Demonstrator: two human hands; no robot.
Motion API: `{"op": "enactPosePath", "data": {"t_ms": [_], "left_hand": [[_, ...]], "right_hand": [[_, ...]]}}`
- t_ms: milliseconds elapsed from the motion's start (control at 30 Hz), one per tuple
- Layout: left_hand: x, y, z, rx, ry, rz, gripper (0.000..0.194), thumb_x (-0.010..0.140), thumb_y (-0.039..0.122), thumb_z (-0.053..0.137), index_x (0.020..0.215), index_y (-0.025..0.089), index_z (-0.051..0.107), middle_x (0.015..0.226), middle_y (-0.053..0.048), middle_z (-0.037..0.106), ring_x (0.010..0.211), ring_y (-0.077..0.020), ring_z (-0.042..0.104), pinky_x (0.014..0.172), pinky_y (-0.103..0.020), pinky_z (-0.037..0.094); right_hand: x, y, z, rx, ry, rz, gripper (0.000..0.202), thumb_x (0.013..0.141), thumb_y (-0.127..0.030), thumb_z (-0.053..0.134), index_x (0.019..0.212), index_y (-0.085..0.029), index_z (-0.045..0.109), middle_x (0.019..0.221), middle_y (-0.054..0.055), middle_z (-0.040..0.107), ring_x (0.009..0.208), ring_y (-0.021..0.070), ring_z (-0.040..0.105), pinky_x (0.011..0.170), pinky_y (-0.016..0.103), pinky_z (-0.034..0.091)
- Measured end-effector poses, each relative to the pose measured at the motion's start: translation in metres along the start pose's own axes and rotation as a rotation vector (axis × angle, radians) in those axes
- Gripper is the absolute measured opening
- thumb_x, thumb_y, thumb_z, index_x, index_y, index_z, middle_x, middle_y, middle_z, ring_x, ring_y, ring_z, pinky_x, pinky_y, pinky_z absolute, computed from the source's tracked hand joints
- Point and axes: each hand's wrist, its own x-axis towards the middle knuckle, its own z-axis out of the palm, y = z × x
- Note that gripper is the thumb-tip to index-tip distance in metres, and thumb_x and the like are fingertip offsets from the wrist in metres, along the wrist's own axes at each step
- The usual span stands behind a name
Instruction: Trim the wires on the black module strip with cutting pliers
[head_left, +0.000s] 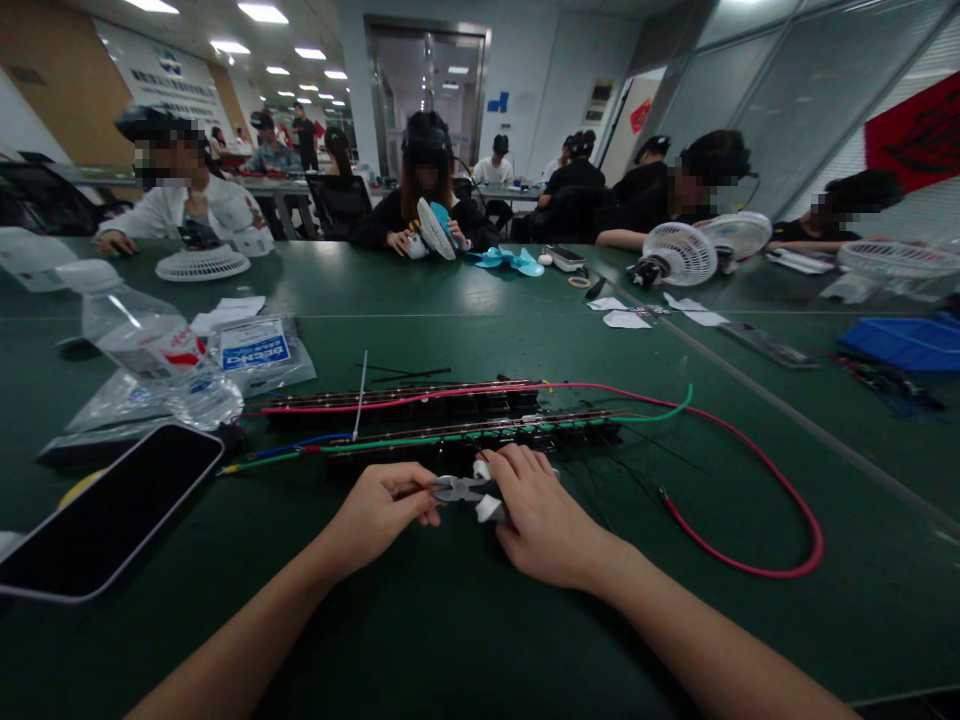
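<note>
One bottle [161, 350], its contents unclear, sits left of the pliers [457, 489].

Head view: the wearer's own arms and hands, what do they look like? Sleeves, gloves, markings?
Bare, ungloved left hand and bare, ungloved right hand. Slender, uncovered left forearm and right forearm: no sleeve visible up to the frame edge. No watch, bracelet, ring, cable or marking shows; some fingers are partly hidden.
</note>
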Motion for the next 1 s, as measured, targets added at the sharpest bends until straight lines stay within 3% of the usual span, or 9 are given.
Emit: {"op": "enactPosePath", "data": {"t_ms": [267,733,1000], "left_hand": [[0.0002,-0.0018,0.0004,0.032,0.009,0.000,0.012,0.081,0.014,0.058,0.083,0.014,0.070,0.069,-0.002,0.068,0.063,-0.0139,0.064,0.059,-0.024,0.050],[0.0004,-0.0013,0.0004,0.073,-0.010,0.002,0.013,0.083,0.016,0.057,0.084,0.014,0.069,0.070,-0.003,0.068,0.063,-0.0140,0.063,0.060,-0.025,0.050],[0.0007,-0.0026,-0.0018,0.105,-0.038,0.008,0.015,0.084,0.017,0.055,0.084,0.014,0.070,0.072,-0.003,0.068,0.066,-0.0143,0.063,0.062,-0.025,0.050]], "right_hand": [[-0.0007,-0.0007,-0.0005,0.006,0.004,0.002,0.064,0.071,-0.014,0.053,0.133,-0.012,0.037,0.116,0.016,0.049,0.105,0.0291,0.044,0.094,0.047,0.036],[-0.0014,0.0011,0.0015,-0.016,-0.010,0.003,0.050,0.073,-0.017,0.052,0.123,-0.012,0.045,0.113,0.015,0.052,0.100,0.0283,0.046,0.089,0.046,0.038],[-0.0003,0.0019,0.0001,-0.018,0.001,-0.011,0.059,0.072,-0.015,0.052,0.130,-0.012,0.040,0.114,0.016,0.050,0.102,0.0288,0.045,0.090,0.046,0.038]]}}
